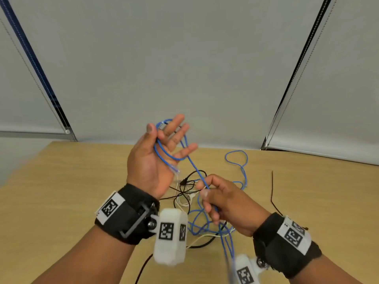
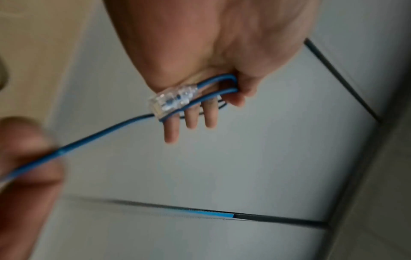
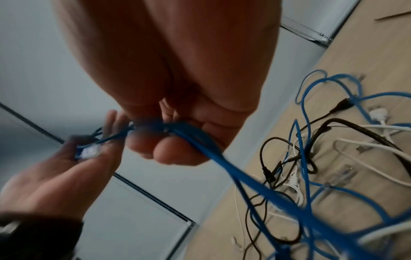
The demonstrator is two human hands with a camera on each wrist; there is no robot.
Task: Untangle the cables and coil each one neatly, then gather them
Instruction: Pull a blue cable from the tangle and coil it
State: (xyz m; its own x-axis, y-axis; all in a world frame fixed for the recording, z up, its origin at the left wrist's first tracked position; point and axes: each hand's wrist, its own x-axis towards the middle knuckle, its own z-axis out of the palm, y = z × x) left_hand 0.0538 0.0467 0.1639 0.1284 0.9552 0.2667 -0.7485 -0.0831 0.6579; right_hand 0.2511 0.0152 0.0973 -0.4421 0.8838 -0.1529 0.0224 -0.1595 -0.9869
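My left hand [image 1: 155, 160] is raised above the wooden table [image 1: 61, 191], palm turned toward me, fingers straight and spread. The blue cable [image 1: 191, 160] is looped around this hand: it runs up past the thumb, bends over near the fingertips, and comes back across the palm. Its clear plastic plug [image 2: 172, 99] lies against the heel of my palm, its long axis along the hand, the tip pointing down toward my wrist. In the left wrist view two blue strands lie side by side under the thumb, which is bent over them and pins them to the hand.

From the loop, the blue cable slants down and to the right, fairly taut, into my right hand [image 1: 223, 201]. There my thumb and curled fingers pinch it, and it passes on through the fist and hangs below toward the table edge, blurred near the wrist camera.

The rest of the blue cable lies in loose, crossing curves on the table, one open loop [image 1: 236, 158] reaching toward the far edge. It is thin, round and bright blue. Mixed into it under my hands are a black cable [image 1: 184, 193] and a white cable [image 1: 205, 238], all overlapping in one heap. A thin black strip [image 1: 272, 189] lies apart, to the right.
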